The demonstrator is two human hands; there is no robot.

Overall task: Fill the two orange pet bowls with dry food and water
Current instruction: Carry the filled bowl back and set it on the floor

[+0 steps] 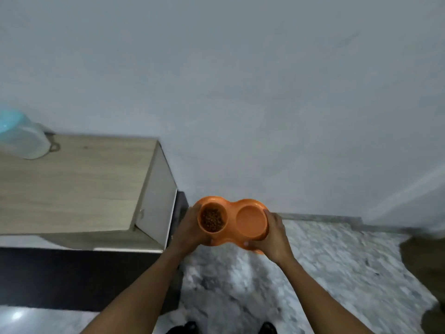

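An orange double pet bowl (pixel 230 208) is held in the air above the floor, close to the wall. Its left bowl holds brown dry food (pixel 212 220). Its right bowl (pixel 251 220) shows a smooth orange inside; I cannot tell whether it holds water. My left hand (pixel 189 229) grips the left end of the dish, and my right hand (pixel 273 239) grips the right end with the thumb on the front rim.
A wooden-topped cabinet (pixel 79 179) stands at the left with a clear container with a light blue lid (pixel 22 138) on it. A grey shaggy rug (pixel 301 273) covers the floor below. A white wall (pixel 240 92) fills the background. My dark shoes (pixel 190 327) show at the bottom edge.
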